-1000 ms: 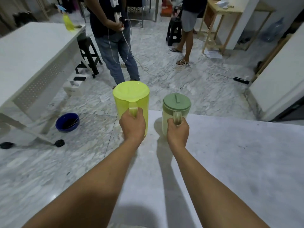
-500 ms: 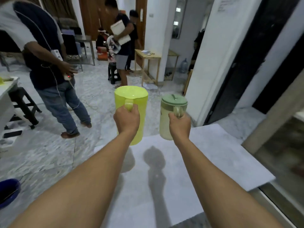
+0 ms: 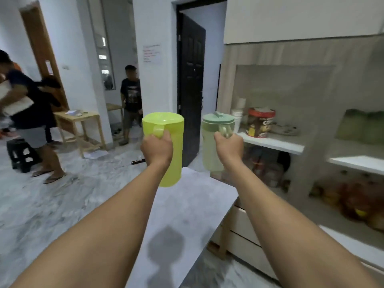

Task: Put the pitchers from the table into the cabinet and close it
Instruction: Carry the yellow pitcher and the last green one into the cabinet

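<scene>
My left hand (image 3: 157, 149) grips the handle of a bright yellow-green pitcher (image 3: 170, 159), held in the air above the white table (image 3: 187, 215). My right hand (image 3: 228, 148) grips the handle of a pale green pitcher (image 3: 212, 146) with a darker green lid, also lifted. Both pitchers are upright. To the right stands the open cabinet (image 3: 291, 57), its white shelf (image 3: 276, 143) just right of the pale pitcher.
The shelf holds a red-lidded jar (image 3: 260, 122), stacked cups (image 3: 238, 113) and a plate. Lower shelves hold bottles and packets. A dark door (image 3: 192, 84) stands open ahead. People stand at left near a wooden side table (image 3: 83, 121) and a black stool (image 3: 20, 153).
Both pitchers have been lifted off the table. My view has swung right from the floor and people to the open cabinet.
</scene>
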`<control>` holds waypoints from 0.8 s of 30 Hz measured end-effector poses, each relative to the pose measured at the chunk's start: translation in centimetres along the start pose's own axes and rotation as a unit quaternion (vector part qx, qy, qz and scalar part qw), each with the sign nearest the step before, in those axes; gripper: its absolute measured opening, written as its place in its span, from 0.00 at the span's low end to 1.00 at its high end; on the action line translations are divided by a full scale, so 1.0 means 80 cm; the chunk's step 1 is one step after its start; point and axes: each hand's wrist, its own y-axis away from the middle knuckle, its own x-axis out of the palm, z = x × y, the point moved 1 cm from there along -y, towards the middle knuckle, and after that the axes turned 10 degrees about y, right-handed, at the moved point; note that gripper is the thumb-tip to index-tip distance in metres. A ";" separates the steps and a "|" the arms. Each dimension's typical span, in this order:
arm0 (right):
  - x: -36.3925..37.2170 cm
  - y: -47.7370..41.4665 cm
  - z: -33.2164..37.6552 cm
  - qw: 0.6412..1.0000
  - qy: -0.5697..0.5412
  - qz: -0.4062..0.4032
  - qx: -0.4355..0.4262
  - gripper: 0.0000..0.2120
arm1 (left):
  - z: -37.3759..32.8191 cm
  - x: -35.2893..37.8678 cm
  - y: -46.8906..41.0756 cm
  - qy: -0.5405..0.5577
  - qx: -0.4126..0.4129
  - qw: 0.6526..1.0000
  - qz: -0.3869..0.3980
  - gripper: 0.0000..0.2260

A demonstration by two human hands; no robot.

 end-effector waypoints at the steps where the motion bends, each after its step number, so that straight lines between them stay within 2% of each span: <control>1: -0.021 -0.005 -0.001 1.000 0.003 -0.015 -0.002 0.09 | -0.012 0.015 0.006 0.006 0.010 1.000 0.017 0.21; 4: -0.106 -0.029 -0.015 0.997 0.013 -0.073 0.009 0.10 | -0.061 0.076 0.042 0.036 0.018 0.996 0.075 0.19; 10: -0.263 -0.076 -0.040 0.987 0.041 -0.155 0.027 0.10 | -0.145 0.194 0.121 0.110 0.027 0.985 0.131 0.19; 20: -0.492 -0.139 -0.103 0.969 0.074 -0.231 0.046 0.08 | -0.262 0.371 0.259 0.140 0.054 0.964 0.218 0.19; 24: -0.566 -0.165 -0.129 0.963 0.083 -0.251 0.049 0.08 | -0.301 0.433 0.313 0.186 0.049 0.953 0.236 0.19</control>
